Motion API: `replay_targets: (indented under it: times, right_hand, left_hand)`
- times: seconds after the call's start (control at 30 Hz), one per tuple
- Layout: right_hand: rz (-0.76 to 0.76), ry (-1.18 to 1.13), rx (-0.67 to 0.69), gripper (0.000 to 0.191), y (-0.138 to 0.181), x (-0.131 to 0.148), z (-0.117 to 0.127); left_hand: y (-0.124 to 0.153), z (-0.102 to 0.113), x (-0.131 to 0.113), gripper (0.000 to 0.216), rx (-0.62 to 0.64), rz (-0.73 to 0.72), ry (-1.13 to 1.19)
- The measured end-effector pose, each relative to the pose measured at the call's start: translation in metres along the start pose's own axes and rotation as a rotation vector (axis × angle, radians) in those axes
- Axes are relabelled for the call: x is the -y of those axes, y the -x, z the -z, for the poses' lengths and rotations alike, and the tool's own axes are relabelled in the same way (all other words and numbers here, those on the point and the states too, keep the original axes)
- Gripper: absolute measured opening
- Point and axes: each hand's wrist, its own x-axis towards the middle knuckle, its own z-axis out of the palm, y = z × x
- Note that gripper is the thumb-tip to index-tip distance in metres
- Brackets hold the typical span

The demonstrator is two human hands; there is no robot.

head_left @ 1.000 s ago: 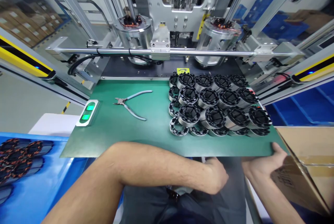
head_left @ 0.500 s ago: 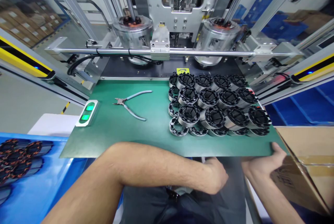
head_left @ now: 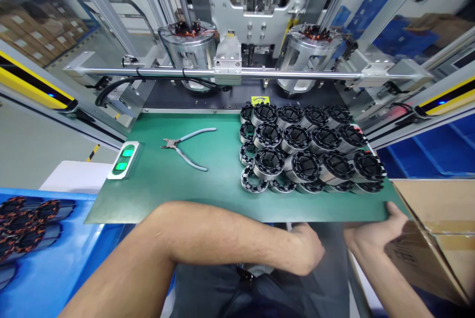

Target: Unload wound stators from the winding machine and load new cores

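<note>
My left hand (head_left: 307,249) is curled into a loose fist over my lap, in front of the green worktop (head_left: 178,194). Its fingers point away from view, so whatever they may hold is hidden. At the worktop's right front corner, my right hand (head_left: 382,226) grips the edge, thumb on top and fingers out of sight below. Stacked stator cores (head_left: 297,137) with black insulation stand in several rows on the right half of the worktop. Diagonal cutters (head_left: 185,147) lie with handles spread on the left half, touched by neither hand.
Behind the worktop, a machine holds two metal cylinders (head_left: 191,56) with copper-coloured wire at their tops, behind a horizontal bar (head_left: 297,75). A box with two green-lit buttons (head_left: 124,159) sits left. A blue bin (head_left: 85,239) holds wound stators; a cardboard box (head_left: 438,209) stands right.
The machine's two cylinders have turned; their side openings show more clearly now. Both of my hands, the cutters and the stator cores stay where they were.
</note>
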Motion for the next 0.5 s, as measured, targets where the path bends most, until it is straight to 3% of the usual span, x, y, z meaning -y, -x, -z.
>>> replay_targets:
  times: [0.17, 0.5]
  right_hand:
    - [-0.015, -0.012, 0.030, 0.020, -0.0007, -0.0007, 0.0007]
    - [-0.018, 0.004, -0.014, 0.017, 0.0004, -0.0004, 0.0004]
  left_hand:
    - [-0.0019, -0.0036, -0.0016, 0.022, -0.037, 0.018, -0.001]
    - [-0.0016, -0.0019, -0.0010, 0.028, -0.018, 0.020, 0.014]
